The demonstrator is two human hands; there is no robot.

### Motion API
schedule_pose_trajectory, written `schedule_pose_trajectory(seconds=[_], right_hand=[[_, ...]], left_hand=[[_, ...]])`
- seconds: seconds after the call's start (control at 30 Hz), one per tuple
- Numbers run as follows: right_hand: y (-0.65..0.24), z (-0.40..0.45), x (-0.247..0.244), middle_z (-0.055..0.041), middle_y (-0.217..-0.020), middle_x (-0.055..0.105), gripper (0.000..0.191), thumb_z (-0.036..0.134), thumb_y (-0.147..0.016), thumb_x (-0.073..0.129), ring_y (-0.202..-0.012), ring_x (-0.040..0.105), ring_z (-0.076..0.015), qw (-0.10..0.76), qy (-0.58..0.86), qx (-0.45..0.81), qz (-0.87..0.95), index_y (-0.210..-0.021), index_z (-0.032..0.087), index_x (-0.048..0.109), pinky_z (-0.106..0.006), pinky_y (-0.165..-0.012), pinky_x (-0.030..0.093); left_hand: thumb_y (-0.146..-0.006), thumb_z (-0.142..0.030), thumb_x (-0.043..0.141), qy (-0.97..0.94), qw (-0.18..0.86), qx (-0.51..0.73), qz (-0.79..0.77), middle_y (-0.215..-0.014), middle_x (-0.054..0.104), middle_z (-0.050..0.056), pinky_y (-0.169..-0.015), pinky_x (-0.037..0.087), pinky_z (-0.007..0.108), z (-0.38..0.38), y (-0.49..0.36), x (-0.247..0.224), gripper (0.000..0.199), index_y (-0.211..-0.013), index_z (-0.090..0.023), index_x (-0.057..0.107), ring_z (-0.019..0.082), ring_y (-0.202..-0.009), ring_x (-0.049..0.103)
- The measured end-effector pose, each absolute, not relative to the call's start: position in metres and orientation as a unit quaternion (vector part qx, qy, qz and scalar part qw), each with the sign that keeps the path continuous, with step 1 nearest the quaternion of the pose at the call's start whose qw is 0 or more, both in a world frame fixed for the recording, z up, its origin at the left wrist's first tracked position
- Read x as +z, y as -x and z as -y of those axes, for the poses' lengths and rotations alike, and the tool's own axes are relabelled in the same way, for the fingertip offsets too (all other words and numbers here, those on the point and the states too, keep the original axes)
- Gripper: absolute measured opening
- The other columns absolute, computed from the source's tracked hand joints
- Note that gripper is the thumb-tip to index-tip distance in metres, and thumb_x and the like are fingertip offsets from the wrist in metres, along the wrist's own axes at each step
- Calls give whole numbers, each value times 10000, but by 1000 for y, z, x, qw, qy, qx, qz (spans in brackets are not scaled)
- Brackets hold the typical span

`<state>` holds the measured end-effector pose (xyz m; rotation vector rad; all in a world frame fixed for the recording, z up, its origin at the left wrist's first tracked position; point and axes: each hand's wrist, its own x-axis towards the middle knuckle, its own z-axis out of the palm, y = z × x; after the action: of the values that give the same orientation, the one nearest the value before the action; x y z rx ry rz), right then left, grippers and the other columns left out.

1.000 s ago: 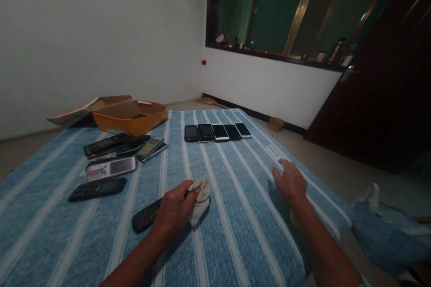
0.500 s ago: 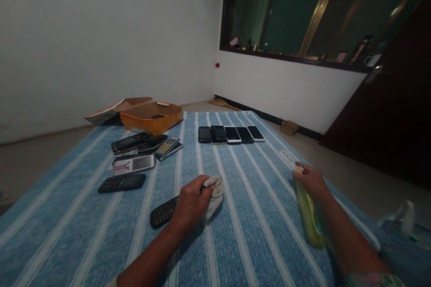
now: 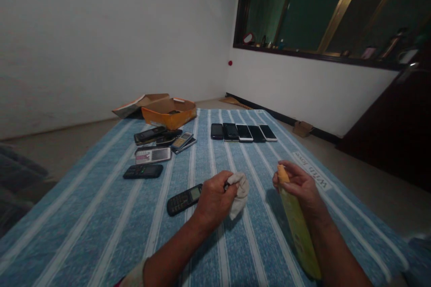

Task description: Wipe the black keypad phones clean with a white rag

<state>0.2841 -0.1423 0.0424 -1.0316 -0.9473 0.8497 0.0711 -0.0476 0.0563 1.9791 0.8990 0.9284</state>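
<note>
My left hand [image 3: 215, 199] is closed on a crumpled off-white cloth [image 3: 239, 195], held just above the striped cloth cover. Partly behind that hand lies a black keypad phone [image 3: 183, 201] with a small grey screen. My right hand [image 3: 299, 186] grips the orange end of a long yellow-green bottle-like object [image 3: 299, 228], which slants down toward me; its exact kind is unclear. Left of the hands are a dark phone [image 3: 143, 171], a silver and pink phone [image 3: 153, 155] and several overlapping keypad phones [image 3: 182, 141].
A row of several touchscreen phones [image 3: 244, 133] lies farther back. An open orange cardboard box [image 3: 170, 119] stands at the far left. The blue and white striped cover [image 3: 111, 233] spans the surface. A small brown box [image 3: 302, 128] sits on the floor beyond the right edge.
My right hand has brought the yellow-green object inward from the right edge, closer to the cloth. My left hand keeps hold of the cloth. The view has turned slightly left.
</note>
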Motion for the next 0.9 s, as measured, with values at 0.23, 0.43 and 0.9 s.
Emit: schedule_pose_trajectory(seconds=[0.23,0.43,0.9], right_hand=[[-235,136,48,-36,-1083,700,451,194,-637,777,-960,654,-248,583,585,135,547,-1072,283,699,-375,-883,501],[-219,133,49,-32,-996,716,444,137,-675,711,-908,662,-244,564,575,44,591,-1093,285,686,-356,-817,525],[-215,131,50,-90,-963,690,316,150,-774,556,-861,666,-218,445,586,-103,669,-1087,178,586,-317,-732,543]], left_hand=[[-783,-204,543,-756,407,363,-363,-691,651,-10,-619,448,239,50,-72,56,133,-784,-178,673,144,-661,605],[-756,-201,558,-721,451,368,-376,-712,669,-11,-632,458,230,48,-72,56,129,-788,-169,679,143,-674,615],[-722,-229,581,-680,479,382,-404,-716,677,4,-633,459,239,45,-70,61,155,-796,-152,692,154,-663,618]])
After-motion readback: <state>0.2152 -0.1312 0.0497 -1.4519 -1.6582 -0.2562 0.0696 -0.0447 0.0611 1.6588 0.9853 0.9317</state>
